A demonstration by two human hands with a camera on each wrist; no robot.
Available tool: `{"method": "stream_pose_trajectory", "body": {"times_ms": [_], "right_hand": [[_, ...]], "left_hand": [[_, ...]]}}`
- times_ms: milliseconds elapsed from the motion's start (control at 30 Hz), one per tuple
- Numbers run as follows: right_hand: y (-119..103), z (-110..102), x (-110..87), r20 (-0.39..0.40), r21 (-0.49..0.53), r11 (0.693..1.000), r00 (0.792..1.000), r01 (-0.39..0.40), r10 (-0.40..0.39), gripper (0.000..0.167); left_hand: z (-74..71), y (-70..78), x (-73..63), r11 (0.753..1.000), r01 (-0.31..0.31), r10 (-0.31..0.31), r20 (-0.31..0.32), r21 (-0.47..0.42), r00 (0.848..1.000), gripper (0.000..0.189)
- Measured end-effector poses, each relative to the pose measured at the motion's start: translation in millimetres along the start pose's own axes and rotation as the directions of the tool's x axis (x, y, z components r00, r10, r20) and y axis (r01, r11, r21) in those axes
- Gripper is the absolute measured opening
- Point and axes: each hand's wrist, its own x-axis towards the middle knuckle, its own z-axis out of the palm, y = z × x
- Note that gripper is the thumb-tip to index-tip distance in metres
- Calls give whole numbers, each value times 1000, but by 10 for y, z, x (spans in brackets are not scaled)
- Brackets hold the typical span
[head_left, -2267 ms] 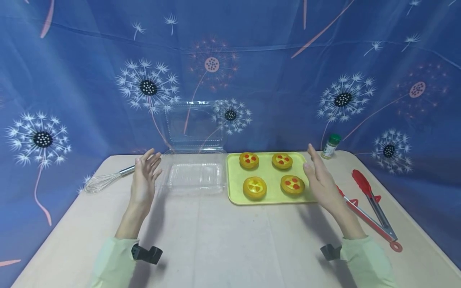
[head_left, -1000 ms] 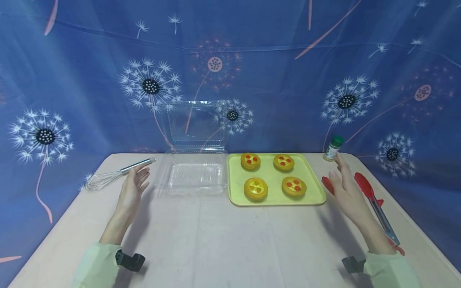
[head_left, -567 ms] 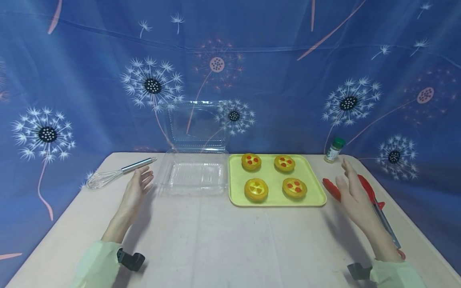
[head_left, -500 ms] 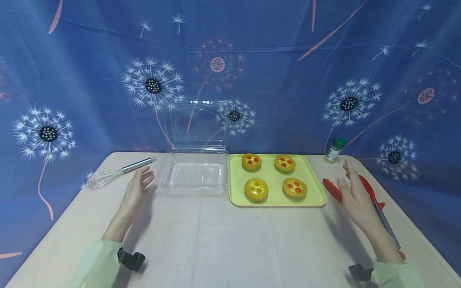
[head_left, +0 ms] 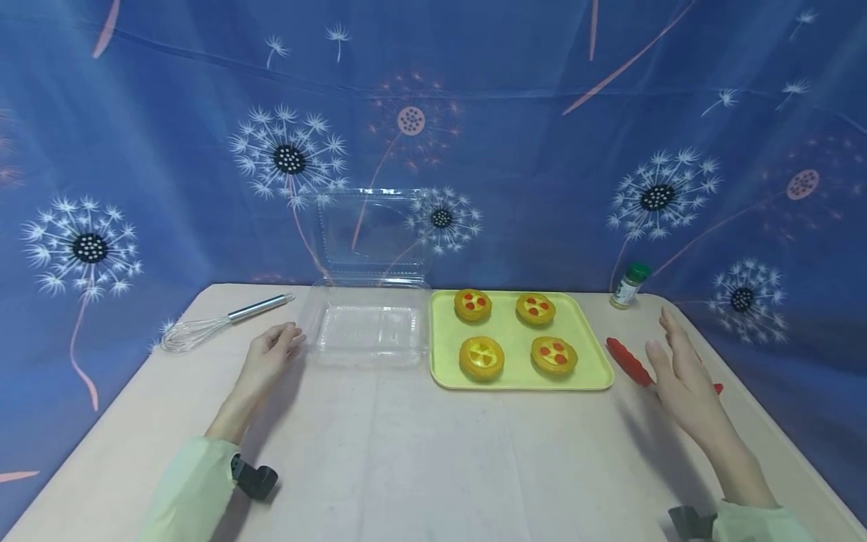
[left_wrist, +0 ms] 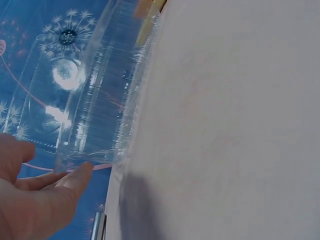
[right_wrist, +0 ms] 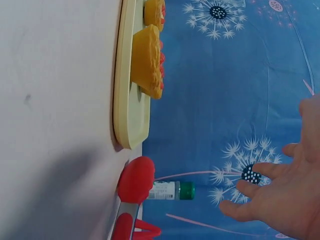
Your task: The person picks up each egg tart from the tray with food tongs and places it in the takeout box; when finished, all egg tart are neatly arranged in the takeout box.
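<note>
My left hand [head_left: 267, 357] hovers at the left side of a clear plastic clamshell container [head_left: 369, 331], its fingers loosely bent and holding nothing. The container's lid stands raised against the cloth behind. In the left wrist view, the fingertips overlap the near corner of the container [left_wrist: 95, 115]. Over at the right, my right hand [head_left: 684, 384] is held above the red-tipped tongs [head_left: 628, 361], palm turned inward, fingers extended, nothing in it. It hides most of the tongs in the head view; the right wrist view shows one red tip [right_wrist: 137, 177].
A yellow tray [head_left: 504, 331] beside the container carries several tarts, one of them an egg-yellow tart [head_left: 482, 357] at the front left. Behind the tongs stands a green-capped seasoning bottle [head_left: 628, 287]. A wire whisk [head_left: 203, 331] lies at the table's left, and a blue dandelion-print cloth [head_left: 528, 188] hangs behind.
My left hand first drew left, then came back right toward the container, its fingers bending more. My right hand has moved right, from the tray's edge to over the tongs.
</note>
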Motion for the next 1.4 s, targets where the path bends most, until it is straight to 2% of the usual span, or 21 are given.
{"method": "stream_pose_trajectory", "body": {"times_ms": [200,433,633,733,867,933,1067,1133,1167,1233,1333,1400], "right_hand": [[96,-43,-78,-29,-20,1000,999,-16,16,69],[185,-63,-78,-79,-138,979,987,-148,138,82],[289,-165,-110,-79,-199,934,955,-296,285,98],[395,-234,-136,-60,-245,908,940,-341,337,106],[590,-321,-162,-17,-325,847,898,-420,439,117],[658,-352,-190,25,-348,804,852,-483,523,124],[721,-361,-254,98,-331,723,740,-607,666,135],[729,-352,-269,106,-326,688,698,-648,708,138],[727,-348,-272,102,-323,675,685,-663,721,135],[718,-343,-270,102,-331,670,681,-664,725,124],[706,-333,-259,103,-325,659,667,-678,738,99],[705,-323,-256,106,-325,660,667,-678,737,86]], "left_hand": [[38,-48,70,995,-46,50,-47,86,998,51],[16,-40,79,1000,-15,17,-106,14,994,49],[-20,-19,87,996,1,-10,-98,-91,995,50],[-25,-17,100,995,14,-23,-97,-96,995,51],[-22,-18,118,997,33,-40,-95,-72,995,52],[-18,-21,121,996,42,-49,-91,-76,995,52],[-22,-28,120,994,38,-47,-87,-98,995,53],[-26,-31,119,993,27,-37,-83,-113,996,53],[-28,-33,120,993,21,-31,-82,-119,996,53],[-31,-38,120,991,14,-24,-79,-134,997,53],[-28,-52,123,991,11,-22,-78,-132,997,53],[-19,-60,127,993,14,-23,-75,-120,997,53]]}}
